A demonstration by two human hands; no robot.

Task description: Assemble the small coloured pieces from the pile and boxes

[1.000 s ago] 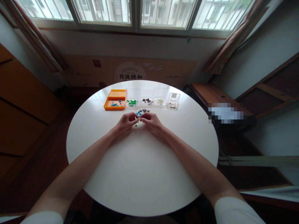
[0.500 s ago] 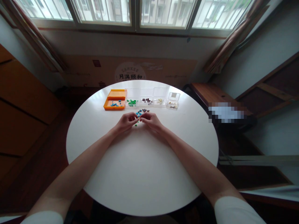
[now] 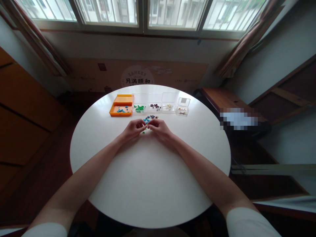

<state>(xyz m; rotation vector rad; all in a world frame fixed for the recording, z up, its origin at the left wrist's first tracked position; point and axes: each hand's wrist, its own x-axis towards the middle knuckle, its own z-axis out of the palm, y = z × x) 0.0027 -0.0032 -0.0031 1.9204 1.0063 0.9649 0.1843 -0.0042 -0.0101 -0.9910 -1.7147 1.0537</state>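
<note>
The left hand [image 3: 133, 127] and the right hand [image 3: 160, 127] are close together, fingers curled, tips nearly meeting; I cannot tell whether they pinch some piece. Just beyond the fingers lie loose blue pieces [image 3: 147, 120] and brown pieces [image 3: 153, 117]; a green piece [image 3: 143, 132] lies on their near side. Farther beyond, the orange box [image 3: 113, 114] and clear boxes [image 3: 169, 96] hold pieces mostly grouped by colour. I judge the work partly done: loose pieces remain.

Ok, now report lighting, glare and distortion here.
Head view: windows bright, room sides dim; head view: glare on the table, far side, soft shadows by left hand and right hand; head view: wide-angle stretch, curtains leaning outward; head view: small blue pieces lack detail.
</note>
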